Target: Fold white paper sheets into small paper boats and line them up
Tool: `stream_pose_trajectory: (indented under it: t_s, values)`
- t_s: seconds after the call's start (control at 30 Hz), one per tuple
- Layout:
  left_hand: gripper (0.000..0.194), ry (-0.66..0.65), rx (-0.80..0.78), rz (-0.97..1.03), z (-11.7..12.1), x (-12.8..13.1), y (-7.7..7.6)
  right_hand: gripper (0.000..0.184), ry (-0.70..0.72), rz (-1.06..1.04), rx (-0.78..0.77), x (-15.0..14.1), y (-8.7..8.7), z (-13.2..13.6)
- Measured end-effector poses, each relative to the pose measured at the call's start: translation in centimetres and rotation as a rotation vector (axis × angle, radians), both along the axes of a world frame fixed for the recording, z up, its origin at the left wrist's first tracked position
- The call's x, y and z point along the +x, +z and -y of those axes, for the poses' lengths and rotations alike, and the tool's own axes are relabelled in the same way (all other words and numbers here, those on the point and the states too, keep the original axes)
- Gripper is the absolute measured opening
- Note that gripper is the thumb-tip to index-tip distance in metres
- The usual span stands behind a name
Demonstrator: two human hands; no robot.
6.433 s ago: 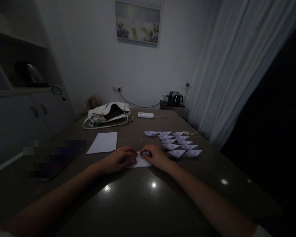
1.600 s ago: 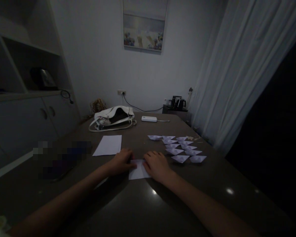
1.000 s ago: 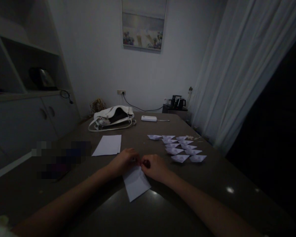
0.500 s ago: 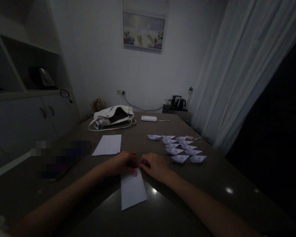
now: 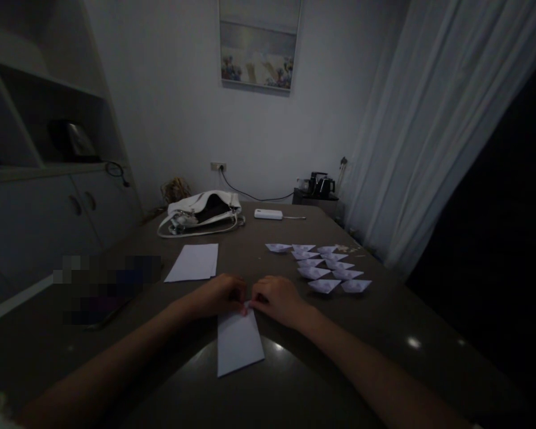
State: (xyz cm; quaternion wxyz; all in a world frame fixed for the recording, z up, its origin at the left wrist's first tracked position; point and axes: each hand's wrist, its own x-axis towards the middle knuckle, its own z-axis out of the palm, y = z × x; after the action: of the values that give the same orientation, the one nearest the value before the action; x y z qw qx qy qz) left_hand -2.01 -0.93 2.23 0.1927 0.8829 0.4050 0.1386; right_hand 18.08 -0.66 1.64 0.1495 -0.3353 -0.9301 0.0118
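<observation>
A folded sheet of white paper (image 5: 240, 344) lies on the dark table in front of me, its near end towards me. At its far end, my left hand (image 5: 226, 293) is closed with the fingertips pressed on the paper. Opposite, my right hand (image 5: 277, 298) pinches the far right corner, fingers curled, the two hands almost touching. The fold under the fingertips is partly hidden. To the right stand several folded paper boats (image 5: 324, 286) in two rough columns. Beyond my left hand rests a small stack of white paper sheets (image 5: 193, 262).
A white handbag (image 5: 203, 210) sits at the back left of the table (image 5: 170, 381). Near the far edge lies a white power bank (image 5: 268, 214) with a short cable. A blurred-out object is at the left. Small scraps (image 5: 349, 248) lie behind the boats.
My right fingertips have moved slightly left and onto the paper's far end, closer to the left fingertips. The view has shifted a little; the boats and stack stay put.
</observation>
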Motion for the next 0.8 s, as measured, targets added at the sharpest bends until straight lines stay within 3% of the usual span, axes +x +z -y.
stream_pose_trajectory:
  t_s: [0.17,0.37,0.8]
  values:
    - [0.019,0.028,-0.013,-0.021,-0.1,-0.1,-0.2,0.012,0.103,0.116,0.018,0.3,1.3,0.6]
    - [0.019,0.035,-0.075,0.006,0.2,0.0,0.1,0.01,0.197,0.179,-0.093,0.8,2.4,1.3]
    - [0.024,0.044,-0.079,0.013,-0.4,-0.4,-0.7,0.015,0.241,0.352,-0.078,1.4,3.7,3.1]
